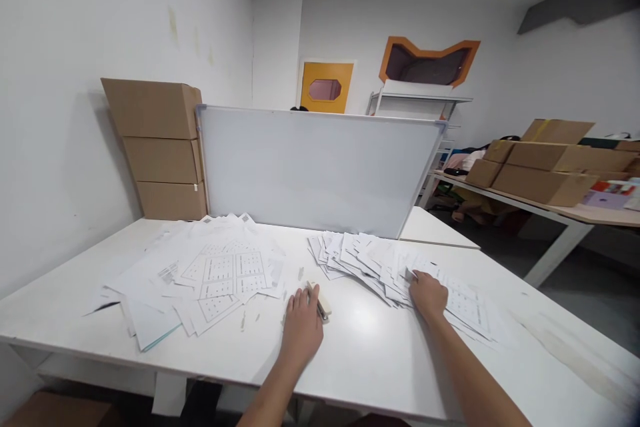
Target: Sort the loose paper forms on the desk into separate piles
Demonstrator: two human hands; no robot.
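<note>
Overlapping printed white sheets lay in a long, uneven fan on the R side of the white table, R hand on them nr the R end w/ fingers drawn in (couldn't tell if it gripped one), L hand almost flat, fingers out, touching a small cream-&-metal stapler-like item. A messy paper pile sat to the L, w/ a whiteboard upright behind, blocking part of the rm, & 3 stacked cartons beside it. Print too small to read, R hand hid some sheets, forearms cut off at btm.
</note>
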